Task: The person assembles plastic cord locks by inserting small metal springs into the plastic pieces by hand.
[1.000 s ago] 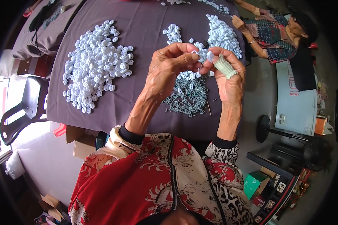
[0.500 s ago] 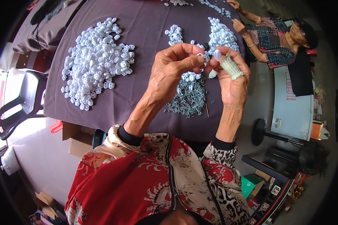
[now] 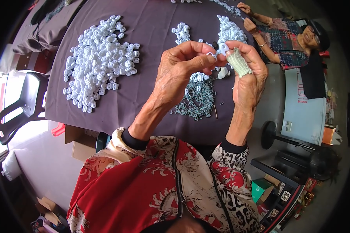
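My left hand (image 3: 175,68) is closed in a pinch, with a small white plastic piece (image 3: 210,54) at its thumb and fingertip. Close against it, my right hand (image 3: 248,79) grips a white oval plastic piece (image 3: 223,48). A pale green knitted band (image 3: 239,63) wraps a digit of that hand. The two pieces meet or nearly meet; fingers hide the contact. Below the hands lies a pile of small grey-green screw-like pieces (image 3: 196,104), with several white pieces (image 3: 198,77) along its far edge.
A large heap of white oval pieces (image 3: 101,58) covers the left of the brown tablecloth (image 3: 105,116). Smaller white piles (image 3: 181,33) (image 3: 230,30) lie beyond my hands. A thin stick (image 3: 216,112) rests beside the screws. Another person's hands (image 3: 251,25) work at the upper right.
My right hand has shifted slightly right, and the white oval piece in it has turned to show its hole. My left hand keeps its pinch close by.
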The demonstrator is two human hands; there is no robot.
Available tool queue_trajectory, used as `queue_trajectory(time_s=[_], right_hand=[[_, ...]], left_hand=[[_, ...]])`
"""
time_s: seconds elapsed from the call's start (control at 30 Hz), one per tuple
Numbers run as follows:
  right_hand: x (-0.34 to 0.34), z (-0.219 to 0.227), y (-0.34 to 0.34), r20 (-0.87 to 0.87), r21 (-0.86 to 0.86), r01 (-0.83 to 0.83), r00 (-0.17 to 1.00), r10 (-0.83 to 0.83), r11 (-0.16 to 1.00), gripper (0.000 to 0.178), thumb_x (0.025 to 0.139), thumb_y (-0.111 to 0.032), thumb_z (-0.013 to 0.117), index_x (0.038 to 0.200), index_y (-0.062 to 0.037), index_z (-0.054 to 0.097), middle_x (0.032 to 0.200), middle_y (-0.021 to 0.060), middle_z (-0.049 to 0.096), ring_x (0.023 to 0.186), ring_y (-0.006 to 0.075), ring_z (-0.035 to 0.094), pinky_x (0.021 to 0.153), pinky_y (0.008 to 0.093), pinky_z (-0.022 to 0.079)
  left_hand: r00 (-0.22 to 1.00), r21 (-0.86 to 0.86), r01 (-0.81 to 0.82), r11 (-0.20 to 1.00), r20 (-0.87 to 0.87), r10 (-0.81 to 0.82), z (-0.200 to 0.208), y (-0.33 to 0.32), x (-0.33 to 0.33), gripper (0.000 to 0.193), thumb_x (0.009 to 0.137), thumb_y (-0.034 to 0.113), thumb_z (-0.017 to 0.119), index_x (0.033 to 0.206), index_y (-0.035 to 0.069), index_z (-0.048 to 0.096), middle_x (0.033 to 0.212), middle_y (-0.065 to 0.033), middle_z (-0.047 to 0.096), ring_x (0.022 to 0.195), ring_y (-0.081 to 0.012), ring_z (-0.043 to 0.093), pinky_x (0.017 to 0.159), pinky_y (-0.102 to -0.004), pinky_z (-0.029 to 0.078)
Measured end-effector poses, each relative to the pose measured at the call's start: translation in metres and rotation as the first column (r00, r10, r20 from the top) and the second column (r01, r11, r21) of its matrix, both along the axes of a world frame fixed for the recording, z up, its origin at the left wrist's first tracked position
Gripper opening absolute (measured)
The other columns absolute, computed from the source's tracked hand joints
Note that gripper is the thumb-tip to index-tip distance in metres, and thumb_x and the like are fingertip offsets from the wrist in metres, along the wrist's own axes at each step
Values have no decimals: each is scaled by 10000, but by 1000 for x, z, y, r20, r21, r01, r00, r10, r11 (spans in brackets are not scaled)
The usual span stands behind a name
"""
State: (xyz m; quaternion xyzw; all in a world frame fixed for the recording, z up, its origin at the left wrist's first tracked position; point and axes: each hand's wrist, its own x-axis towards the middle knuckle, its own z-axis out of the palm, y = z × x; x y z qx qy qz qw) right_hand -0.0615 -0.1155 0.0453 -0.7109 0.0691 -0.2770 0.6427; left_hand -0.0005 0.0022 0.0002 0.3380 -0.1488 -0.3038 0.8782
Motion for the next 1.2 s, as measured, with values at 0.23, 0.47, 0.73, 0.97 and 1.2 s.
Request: queue_trajectory(time_s=[0.23,0.47,0.73,0.97,1.2], right_hand=[[1,-1,0,-68,-98,54,996,-61,994,170,782,33,504,931,47,585,798,85,608,692,139,602,649,257,506],[-4,-15,-17,9,-261,-29,999,32,965,216,757,77,467,925,27,593,821,64,615,746,124,593,701,231,469],[-3,-14,-14,12,-464,14,1000,-9,886,269,697,96,490,906,-12,621,788,39,612,728,101,577,677,215,451],[-7,-15,-10,-93,-297,22,994,-52,954,169,754,33,551,905,5,621,782,21,611,687,85,572,636,186,440],[-2,-18,-17,-11,120,-35,999,37,992,152,753,24,573,899,34,611,795,50,610,696,115,575,653,229,467]], left_hand=[[1000,-22,-6,1000,6,6,1,-1,0,104,775,22,595,871,-15,594,778,-61,595,661,-122,557,662,-267,456],[997,-56,5,998,-77,-9,-3,-3,3,102,806,37,572,890,-22,578,808,-89,603,728,-174,603,688,-292,501],[998,4,-48,999,-49,48,-3,-5,-1,109,804,22,569,897,-33,566,816,-95,600,737,-184,615,708,-296,509],[998,33,-58,998,-17,59,-6,-8,-3,108,791,39,595,876,-25,575,794,-82,601,713,-166,607,696,-277,500],[999,48,-35,998,3,35,-10,-9,-2,110,788,49,595,874,-18,580,777,-75,605,658,-129,568,662,-254,463]])
